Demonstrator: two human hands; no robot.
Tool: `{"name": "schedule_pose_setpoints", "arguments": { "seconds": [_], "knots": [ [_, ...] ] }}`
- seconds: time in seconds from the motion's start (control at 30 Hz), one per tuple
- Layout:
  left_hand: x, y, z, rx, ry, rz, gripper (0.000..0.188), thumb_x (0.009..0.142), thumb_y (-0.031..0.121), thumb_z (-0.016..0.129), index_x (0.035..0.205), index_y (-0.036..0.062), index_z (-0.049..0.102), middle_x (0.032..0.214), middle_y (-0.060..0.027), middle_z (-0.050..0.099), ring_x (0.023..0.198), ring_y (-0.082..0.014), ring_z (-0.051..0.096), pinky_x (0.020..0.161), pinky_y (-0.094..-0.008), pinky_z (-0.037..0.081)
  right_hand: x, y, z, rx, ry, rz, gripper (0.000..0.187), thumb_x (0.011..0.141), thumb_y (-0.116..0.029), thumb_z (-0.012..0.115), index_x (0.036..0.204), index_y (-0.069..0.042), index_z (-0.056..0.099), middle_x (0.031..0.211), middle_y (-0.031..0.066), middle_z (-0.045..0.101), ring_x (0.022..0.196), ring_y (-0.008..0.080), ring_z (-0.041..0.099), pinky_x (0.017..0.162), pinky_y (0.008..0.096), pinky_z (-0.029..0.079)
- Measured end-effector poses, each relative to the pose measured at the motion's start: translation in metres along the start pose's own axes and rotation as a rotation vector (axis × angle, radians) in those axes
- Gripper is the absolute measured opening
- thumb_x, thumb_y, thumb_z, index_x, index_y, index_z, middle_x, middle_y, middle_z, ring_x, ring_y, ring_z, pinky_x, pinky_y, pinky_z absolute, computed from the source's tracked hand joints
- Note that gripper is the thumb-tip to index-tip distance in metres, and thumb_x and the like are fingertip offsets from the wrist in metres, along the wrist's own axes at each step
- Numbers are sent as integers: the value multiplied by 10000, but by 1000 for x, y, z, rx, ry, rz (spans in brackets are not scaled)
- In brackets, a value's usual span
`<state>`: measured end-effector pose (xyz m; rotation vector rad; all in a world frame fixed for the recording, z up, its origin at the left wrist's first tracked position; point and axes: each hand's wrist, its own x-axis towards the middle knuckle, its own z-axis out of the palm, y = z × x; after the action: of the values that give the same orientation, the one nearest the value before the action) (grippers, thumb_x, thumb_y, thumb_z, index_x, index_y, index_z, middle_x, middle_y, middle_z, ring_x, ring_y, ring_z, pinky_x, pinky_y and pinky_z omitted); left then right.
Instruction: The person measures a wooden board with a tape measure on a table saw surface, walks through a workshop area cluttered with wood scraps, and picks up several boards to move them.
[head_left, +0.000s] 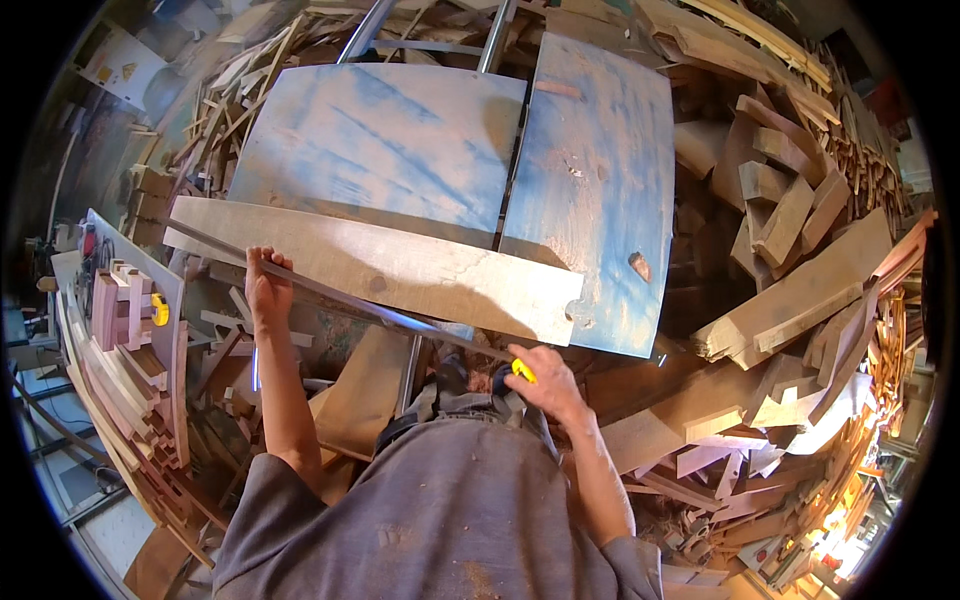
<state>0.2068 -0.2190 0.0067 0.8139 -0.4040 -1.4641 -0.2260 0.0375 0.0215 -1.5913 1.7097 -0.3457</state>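
Head: left grip (268, 285) closed around tape blade (385, 314), right grip (547, 384) apparently around yellow case (523, 371), plank (385, 265) edge alongside, room over panel (390, 130).

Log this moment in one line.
left hand: holding tape blade | right hand: gripping yellow tape measure | plank: on blue tabletop

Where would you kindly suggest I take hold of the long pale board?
I'd grip the long pale board by its left end, probably from the left, thumb above, fingers beneath: it lies across the blue table, and that end juts past the table's left edge.
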Motion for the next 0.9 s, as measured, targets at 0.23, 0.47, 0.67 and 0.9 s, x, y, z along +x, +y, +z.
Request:
{"name": "schedule_pose_setpoints", "arguments": {
  "seconds": [0.23, 0.47, 0.67, 0.9],
  "knots": [
    [-125, -69, 117, 1163, -760, -490, 490, 888, 311, 621, 1237, -18, 516, 1224, -192, 576, 1130, -301, 557, 991, -427, 425, -14, -14, 14, 379, 144, 110, 584, 810, -342, 680, 1295, -57, 524, 1090, 192, 607, 1008, 313, 587, 894, 390, 459],
    [-68, -80, 95, 2130, -944, 294, 942, 552, 428, 843, 1314, 32, 457, 1457, -245, 276, 1396, -432, 149, 1139, -511, 166, -23, 108, -30, 240, 690, 727, 569, 837, -381, 661, 1248, -7, 539, 1085, 204, 615, 972, 296, 598, 834, 389, 476],
    [-7, -68, 70, 2286, -1317, 342, 1044, 430, 477, 875, 1318, 146, 435, 1463, -200, 218, 1404, -438, 106, 1141, -564, 125, 6, 146, -61, -417, 662, 599, 606, 823, -349, 650, 1305, -34, 460, 1199, 216, 529, 1095, 380, 521, 902, 466, 439],
    [11, -58, 69, 2183, -1403, 448, 1070, 389, 530, 872, 1280, 104, 459, 1441, -237, 234, 1379, -491, 113, 1140, -570, 116, 42, 90, -6, 119, 614, 398, 396, 886, -286, 589, 1133, 24, 586, 1085, 234, 609, 1048, 378, 555, 871, 444, 464]
  ]
}}
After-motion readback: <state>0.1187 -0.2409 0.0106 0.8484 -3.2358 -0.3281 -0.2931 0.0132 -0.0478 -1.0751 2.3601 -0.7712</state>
